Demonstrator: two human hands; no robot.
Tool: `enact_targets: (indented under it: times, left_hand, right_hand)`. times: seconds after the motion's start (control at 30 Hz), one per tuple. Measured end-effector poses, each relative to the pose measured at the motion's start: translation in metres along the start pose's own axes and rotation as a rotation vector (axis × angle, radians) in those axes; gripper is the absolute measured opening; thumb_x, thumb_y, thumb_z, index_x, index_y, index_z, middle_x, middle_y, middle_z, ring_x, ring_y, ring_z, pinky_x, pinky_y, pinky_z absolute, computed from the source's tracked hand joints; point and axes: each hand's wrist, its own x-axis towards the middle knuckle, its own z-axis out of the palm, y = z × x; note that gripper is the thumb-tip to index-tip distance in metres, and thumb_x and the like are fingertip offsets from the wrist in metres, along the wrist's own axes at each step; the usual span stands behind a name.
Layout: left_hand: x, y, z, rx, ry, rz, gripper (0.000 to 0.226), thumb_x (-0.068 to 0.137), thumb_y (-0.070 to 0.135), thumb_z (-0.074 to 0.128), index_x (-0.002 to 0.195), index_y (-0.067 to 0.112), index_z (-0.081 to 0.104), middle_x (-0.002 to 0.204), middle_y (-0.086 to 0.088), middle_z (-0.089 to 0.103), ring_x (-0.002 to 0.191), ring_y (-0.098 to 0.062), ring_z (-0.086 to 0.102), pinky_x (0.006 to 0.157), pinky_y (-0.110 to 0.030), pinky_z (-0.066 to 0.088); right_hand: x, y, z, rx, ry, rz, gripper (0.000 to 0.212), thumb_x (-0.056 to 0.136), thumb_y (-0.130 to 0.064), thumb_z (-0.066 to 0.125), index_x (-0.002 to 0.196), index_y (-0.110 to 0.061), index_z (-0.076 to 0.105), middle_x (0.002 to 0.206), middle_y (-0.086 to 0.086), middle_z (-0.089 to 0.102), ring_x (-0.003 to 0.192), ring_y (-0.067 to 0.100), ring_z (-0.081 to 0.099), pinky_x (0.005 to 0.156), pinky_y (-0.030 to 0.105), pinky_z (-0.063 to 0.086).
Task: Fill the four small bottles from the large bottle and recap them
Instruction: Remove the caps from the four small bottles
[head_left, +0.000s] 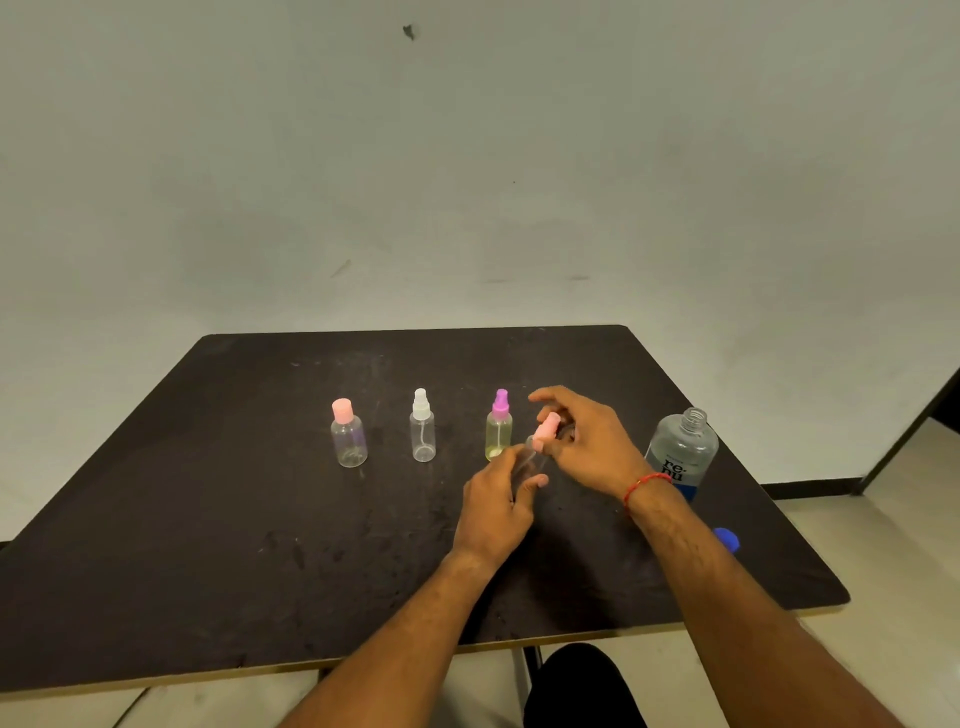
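My left hand grips a small clear bottle, tilted, above the black table. My right hand pinches that bottle's pink spray cap at the neck. Three small bottles stand in a row behind: a pink-capped round one, a white-sprayer one, and a yellowish one with a purple sprayer. The large clear bottle with a dark label stands uncapped to the right. Its blue cap lies on the table near my right forearm.
The table's near edge runs along the bottom, its right edge by the blue cap. A pale wall rises behind. A dark post stands at far right on the light floor. My dark-clothed knee shows under the table edge.
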Motion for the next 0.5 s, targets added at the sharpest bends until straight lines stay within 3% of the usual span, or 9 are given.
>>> enact_targets:
  times: [0.07, 0.13, 0.23, 0.33, 0.4, 0.5]
  left_hand:
    - [-0.0007, 0.0005, -0.0003, 0.004, 0.002, -0.003, 0.04, 0.096, 0.021, 0.071, 0.134, 0.015, 0.06, 0.126, 0.002, 0.07, 0.116, -0.004, 0.063, 0.099, -0.011, 0.047]
    - [-0.0014, 0.0021, -0.0009, 0.006, 0.005, -0.001, 0.04, 0.096, 0.021, 0.07, 0.134, 0.015, 0.061, 0.125, 0.001, 0.07, 0.114, -0.006, 0.064, 0.093, -0.005, 0.045]
    - [-0.0015, 0.0027, -0.0008, -0.002, 0.015, 0.005, 0.038, 0.096, 0.024, 0.071, 0.131, 0.014, 0.062, 0.12, 0.0, 0.071, 0.11, -0.008, 0.065, 0.095, -0.017, 0.052]
    - [-0.0006, 0.0023, -0.0009, 0.01, 0.026, 0.002, 0.038, 0.096, 0.027, 0.071, 0.13, 0.014, 0.062, 0.121, -0.001, 0.07, 0.11, -0.011, 0.066, 0.097, -0.027, 0.055]
    - [-0.0004, 0.0025, -0.0013, 0.005, 0.028, -0.003, 0.038, 0.096, 0.028, 0.071, 0.131, 0.015, 0.062, 0.122, 0.0, 0.07, 0.112, -0.01, 0.065, 0.098, -0.027, 0.054]
    - [-0.0006, 0.0036, -0.0018, -0.01, 0.024, -0.011, 0.04, 0.095, 0.028, 0.071, 0.132, 0.016, 0.062, 0.124, 0.0, 0.07, 0.115, -0.01, 0.065, 0.1, -0.026, 0.053]
  right_hand:
    - [-0.0017, -0.0033, 0.0005, 0.0, 0.101, 0.05, 0.037, 0.078, -0.027, 0.08, 0.107, -0.026, 0.058, 0.094, -0.008, 0.061, 0.084, 0.007, 0.06, 0.074, 0.019, 0.049]
    - [-0.0025, -0.0051, 0.0021, 0.018, 0.151, 0.074, 0.032, 0.077, -0.028, 0.081, 0.097, -0.024, 0.056, 0.088, -0.007, 0.061, 0.079, 0.008, 0.061, 0.068, 0.018, 0.048]
    - [-0.002, -0.0046, 0.0045, 0.055, 0.12, 0.038, 0.031, 0.08, -0.01, 0.076, 0.097, -0.025, 0.055, 0.091, -0.007, 0.06, 0.083, 0.01, 0.061, 0.069, 0.017, 0.048]
    - [-0.0025, -0.0051, 0.0018, 0.109, 0.055, -0.009, 0.044, 0.08, 0.007, 0.066, 0.108, -0.025, 0.054, 0.1, -0.005, 0.063, 0.097, 0.011, 0.062, 0.076, 0.019, 0.051]
    - [-0.0034, -0.0059, 0.0015, 0.136, 0.032, -0.031, 0.047, 0.081, 0.005, 0.066, 0.114, -0.025, 0.052, 0.105, -0.006, 0.063, 0.101, 0.011, 0.062, 0.076, 0.018, 0.052]
    - [-0.0044, -0.0061, 0.0035, 0.131, 0.075, 0.042, 0.043, 0.08, -0.016, 0.077, 0.113, -0.026, 0.052, 0.101, -0.009, 0.06, 0.093, 0.009, 0.061, 0.07, 0.015, 0.049]
